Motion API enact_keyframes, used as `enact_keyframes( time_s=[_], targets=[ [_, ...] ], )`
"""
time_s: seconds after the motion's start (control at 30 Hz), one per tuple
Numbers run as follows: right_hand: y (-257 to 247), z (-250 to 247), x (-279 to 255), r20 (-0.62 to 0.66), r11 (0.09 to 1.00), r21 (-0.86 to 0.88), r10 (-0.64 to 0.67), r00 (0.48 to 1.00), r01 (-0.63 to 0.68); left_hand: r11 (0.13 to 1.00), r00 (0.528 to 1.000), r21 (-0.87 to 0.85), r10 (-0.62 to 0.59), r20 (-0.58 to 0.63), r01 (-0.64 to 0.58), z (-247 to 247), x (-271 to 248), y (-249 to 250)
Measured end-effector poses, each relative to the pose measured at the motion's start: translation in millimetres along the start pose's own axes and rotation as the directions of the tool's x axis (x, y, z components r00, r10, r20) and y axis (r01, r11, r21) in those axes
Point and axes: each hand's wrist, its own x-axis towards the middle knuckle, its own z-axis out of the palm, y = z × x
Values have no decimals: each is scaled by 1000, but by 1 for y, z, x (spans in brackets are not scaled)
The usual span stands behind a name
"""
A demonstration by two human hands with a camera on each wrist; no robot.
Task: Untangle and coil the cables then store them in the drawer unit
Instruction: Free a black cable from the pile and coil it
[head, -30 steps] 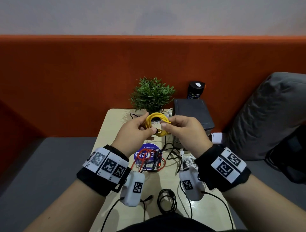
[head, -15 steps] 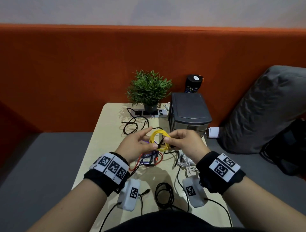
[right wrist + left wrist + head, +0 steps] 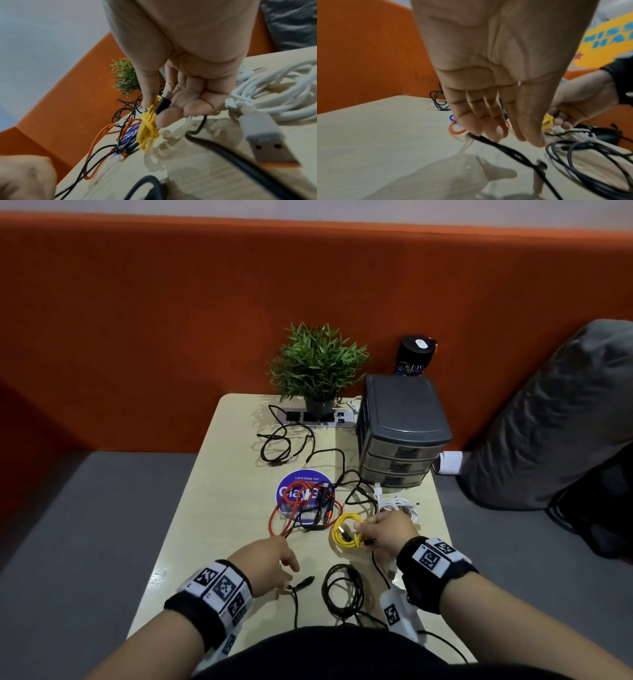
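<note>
A small yellow cable coil (image 3: 344, 534) lies low over the table, pinched at its bundled end by my right hand (image 3: 368, 534). In the right wrist view the thumb and fingers of the right hand (image 3: 159, 108) clamp the yellow coil (image 3: 148, 129) beside a black sleeve. My left hand (image 3: 284, 573) holds nothing and hovers at the front left. The straight fingers (image 3: 489, 129) reach down to the end of a loose black cable (image 3: 505, 148). The grey drawer unit (image 3: 400, 436) stands at the back right with its drawers pushed in.
A red and black cable tangle (image 3: 301, 508) lies over a blue sticker mid-table. A white cable bundle (image 3: 399, 505) sits beside the drawers, and a black coil (image 3: 342, 590) lies near the front edge. At the back are another black cable (image 3: 284, 443), a power strip (image 3: 315, 417) and a plant (image 3: 318, 364).
Both hands held the yellow coil raised. The right hand has since lowered it to the table, while the left hand let go and dropped to the front left by the black cable.
</note>
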Motion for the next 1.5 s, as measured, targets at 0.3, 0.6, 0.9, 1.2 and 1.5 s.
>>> enact_keyframes(
  time_s=[0.3, 0.6, 0.9, 1.2, 1.5],
  targets=[
    [12, 5, 12, -77, 994, 103, 33, 996, -25, 905, 992, 420, 101, -71, -62, 19, -7, -9],
    [-4, -3, -22, 157, 856, -427, -248, 956, 292, 990, 930, 31, 138, -340, -136, 8, -9, -18],
    [-17, 19, -49, 625, 598, -575, -120, 771, 559, 966, 726, -131, 75, -683, -223, -22, -16, -4],
    [-42, -7, -61, 416, 784, -240, -449, 790, 572, 943, 644, -295, -131, -754, -154, -42, -15, -9],
    [-94, -32, -89, 67, 767, 106, -640, 765, 632, 841, 585, -283, 48, -810, -461, -48, -36, 23]
  ],
)
